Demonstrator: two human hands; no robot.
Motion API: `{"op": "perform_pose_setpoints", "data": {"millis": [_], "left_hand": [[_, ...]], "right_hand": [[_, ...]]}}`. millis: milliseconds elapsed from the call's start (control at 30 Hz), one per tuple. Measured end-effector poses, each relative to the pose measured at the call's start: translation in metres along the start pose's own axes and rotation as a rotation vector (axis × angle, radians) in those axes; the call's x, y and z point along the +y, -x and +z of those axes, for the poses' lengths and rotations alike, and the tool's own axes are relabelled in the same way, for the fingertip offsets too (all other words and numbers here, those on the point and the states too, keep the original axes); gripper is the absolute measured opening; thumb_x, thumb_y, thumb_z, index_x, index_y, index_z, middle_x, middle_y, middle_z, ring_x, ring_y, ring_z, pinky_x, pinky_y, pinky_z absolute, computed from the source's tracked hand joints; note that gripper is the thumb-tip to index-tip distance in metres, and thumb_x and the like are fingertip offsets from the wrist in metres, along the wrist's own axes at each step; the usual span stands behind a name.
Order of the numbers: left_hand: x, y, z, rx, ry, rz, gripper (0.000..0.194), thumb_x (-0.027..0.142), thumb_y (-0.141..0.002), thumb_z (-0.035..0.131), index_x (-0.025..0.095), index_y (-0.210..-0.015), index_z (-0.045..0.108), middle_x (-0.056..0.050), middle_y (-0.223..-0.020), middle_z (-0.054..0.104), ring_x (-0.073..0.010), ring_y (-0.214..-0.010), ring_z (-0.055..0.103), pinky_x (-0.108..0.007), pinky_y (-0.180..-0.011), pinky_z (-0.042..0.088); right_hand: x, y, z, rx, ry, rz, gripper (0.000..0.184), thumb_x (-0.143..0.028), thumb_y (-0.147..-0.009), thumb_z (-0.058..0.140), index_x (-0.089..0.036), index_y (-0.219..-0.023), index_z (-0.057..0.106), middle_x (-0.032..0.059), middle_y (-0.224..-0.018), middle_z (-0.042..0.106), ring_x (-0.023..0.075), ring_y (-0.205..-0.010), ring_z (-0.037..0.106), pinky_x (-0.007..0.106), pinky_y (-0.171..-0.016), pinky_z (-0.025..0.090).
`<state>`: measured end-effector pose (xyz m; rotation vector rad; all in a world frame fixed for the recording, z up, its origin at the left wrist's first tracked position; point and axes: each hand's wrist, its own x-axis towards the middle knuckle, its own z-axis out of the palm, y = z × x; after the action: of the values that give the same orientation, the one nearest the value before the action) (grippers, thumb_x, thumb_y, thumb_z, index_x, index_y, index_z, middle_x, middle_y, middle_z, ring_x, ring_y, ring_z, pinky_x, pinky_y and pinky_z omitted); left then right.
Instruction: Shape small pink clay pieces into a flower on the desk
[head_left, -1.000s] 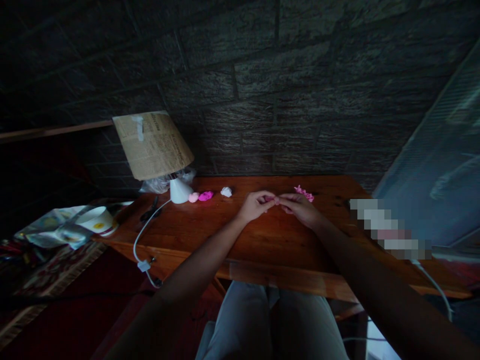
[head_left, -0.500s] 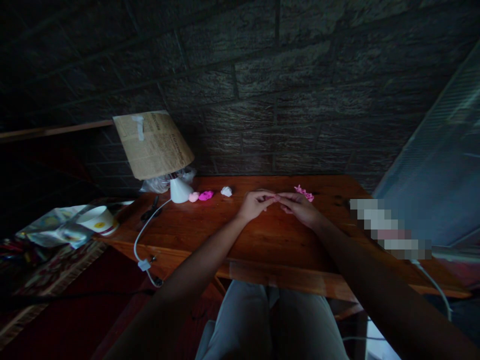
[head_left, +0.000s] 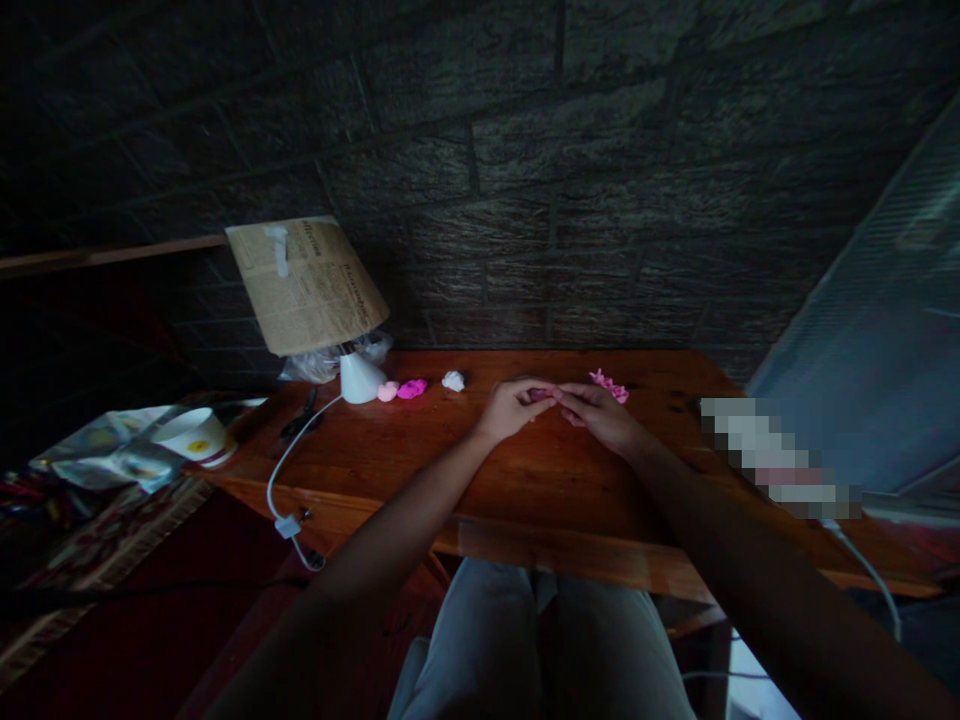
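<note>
My left hand (head_left: 517, 405) and my right hand (head_left: 589, 408) meet fingertip to fingertip above the wooden table. Between their thumbs and forefingers is a small pink piece of modelling clay (head_left: 541, 394), mostly covered by the fingers. Just beyond my right hand lies a pink clay shape (head_left: 609, 385) with a bumpy, petal-like edge. To the left of my left hand sit a white lump of clay (head_left: 453, 381), a magenta lump (head_left: 412, 389) and a pale pink lump (head_left: 388, 391). Both hands are closed in a pinch.
A lamp with a newsprint shade (head_left: 311, 285) stands at the table's back left, its white cord (head_left: 281, 470) hanging over the front edge. Scissors-like dark handles (head_left: 300, 418) lie near it. A paper cup (head_left: 196, 438) is at far left. The wooden table (head_left: 525, 490) backs onto a brick wall (head_left: 510, 220).
The fingers have shifted slightly around the pink clay, and more of it shows between them. Both hands stay in nearly the same place; the table objects have not moved.
</note>
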<state>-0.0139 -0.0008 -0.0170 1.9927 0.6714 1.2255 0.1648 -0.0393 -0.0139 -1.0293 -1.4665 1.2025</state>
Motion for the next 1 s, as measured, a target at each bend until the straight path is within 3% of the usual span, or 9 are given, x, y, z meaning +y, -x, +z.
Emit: {"op": "perform_pose_setpoints", "data": {"millis": [167, 433, 633, 1000], "left_hand": [[0.004, 0.0, -0.001, 0.014, -0.01, -0.053, 0.033, 0.036, -0.078, 0.077, 0.012, -0.101, 0.075, -0.001, -0.065, 0.068, -0.0055, -0.047, 0.047, -0.018, -0.045, 0.035], [0.006, 0.0, 0.001, 0.012, 0.008, -0.066, 0.037, 0.039, -0.074, 0.081, 0.012, -0.099, 0.075, -0.002, -0.067, 0.069, -0.0072, -0.05, 0.051, -0.02, -0.047, 0.036], [0.001, 0.0, 0.0, 0.026, -0.031, -0.06, 0.032, 0.034, -0.075, 0.081, 0.013, -0.098, 0.076, 0.003, -0.057, 0.062, -0.0059, -0.046, 0.045, -0.019, -0.046, 0.034], [0.009, 0.002, 0.0, -0.011, 0.03, -0.057, 0.034, 0.042, -0.078, 0.078, 0.014, -0.098, 0.076, -0.003, -0.074, 0.074, -0.0055, -0.046, 0.05, -0.018, -0.044, 0.037]], "right_hand": [[-0.001, 0.0, 0.0, 0.002, 0.045, -0.046, 0.043, -0.059, -0.079, 0.067, -0.018, -0.091, 0.071, -0.0062, -0.055, 0.045, 0.0093, -0.05, 0.036, 0.027, -0.05, 0.025], [0.001, -0.003, -0.002, 0.109, 0.076, -0.098, 0.035, -0.054, -0.077, 0.064, -0.019, -0.076, 0.064, -0.0059, -0.051, 0.044, 0.0097, -0.047, 0.037, 0.027, -0.049, 0.026], [0.009, -0.009, -0.003, 0.184, 0.034, -0.074, 0.036, -0.055, -0.071, 0.068, -0.02, -0.076, 0.061, -0.003, -0.059, 0.052, 0.0098, -0.049, 0.041, 0.026, -0.048, 0.028], [0.001, -0.001, 0.0, 0.031, 0.076, -0.083, 0.043, -0.062, -0.076, 0.067, -0.019, -0.076, 0.064, -0.0066, -0.051, 0.043, 0.0087, -0.047, 0.034, 0.026, -0.048, 0.023]]}}
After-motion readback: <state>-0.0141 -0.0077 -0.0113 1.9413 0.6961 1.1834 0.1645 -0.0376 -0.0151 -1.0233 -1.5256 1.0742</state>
